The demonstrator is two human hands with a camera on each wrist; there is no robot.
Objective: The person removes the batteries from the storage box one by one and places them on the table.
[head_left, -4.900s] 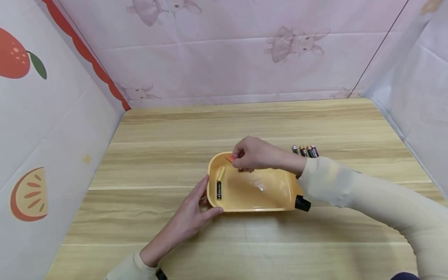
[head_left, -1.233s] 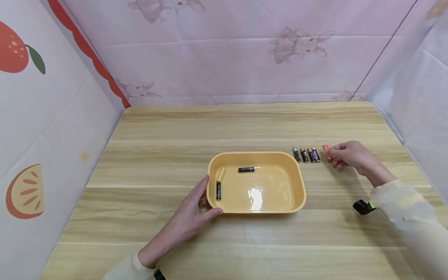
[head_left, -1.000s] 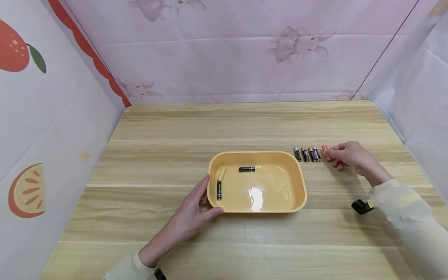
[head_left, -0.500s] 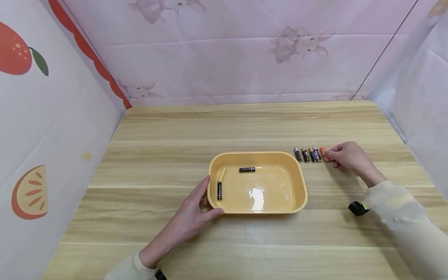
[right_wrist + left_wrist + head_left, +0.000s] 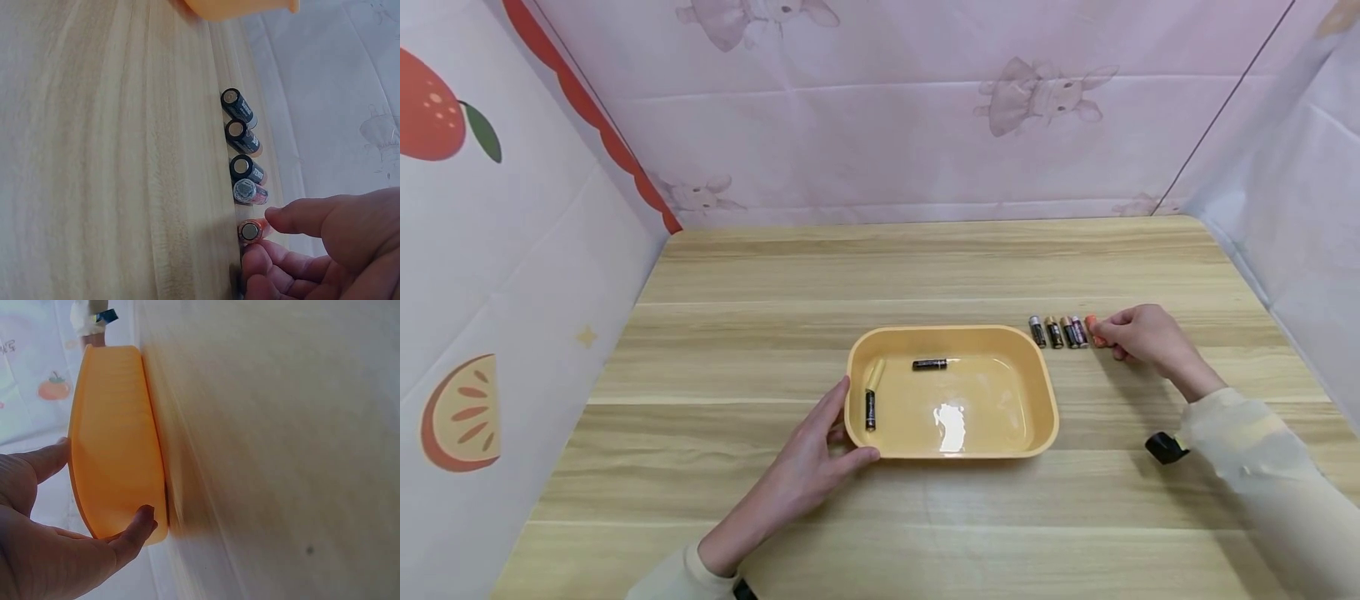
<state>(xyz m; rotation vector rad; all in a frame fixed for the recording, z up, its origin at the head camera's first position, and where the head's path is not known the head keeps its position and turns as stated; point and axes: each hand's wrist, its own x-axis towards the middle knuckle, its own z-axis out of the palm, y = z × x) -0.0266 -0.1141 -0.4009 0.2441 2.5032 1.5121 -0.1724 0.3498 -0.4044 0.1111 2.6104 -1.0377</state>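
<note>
In the head view my left hand (image 5: 805,454) grips the left end of a yellow plastic basin (image 5: 1045,400), thumb by the front corner and fingers along the end wall. The left wrist view shows that hand (image 5: 69,531) against the outside of the basin (image 5: 115,425). My right hand (image 5: 1153,337) pinches an orange battery (image 5: 1094,328), which lies on the table at the right end of a battery row. Seen from the right wrist, thumb and fingers of the hand (image 5: 331,250) are on either side of the orange battery (image 5: 251,230).
Several batteries stand side by side in the row, including a dark one (image 5: 1037,332) at its left end. Inside the basin lie a black battery (image 5: 929,364), another black one (image 5: 870,410) and a yellow one (image 5: 876,375). The wooden table (image 5: 775,275) meets a pink wall sheet (image 5: 865,150).
Earlier the right hand held the orange battery over the basin's back left. It then brought it to the right of the row and slid it left, closer to the others. The left hand stayed put.
</note>
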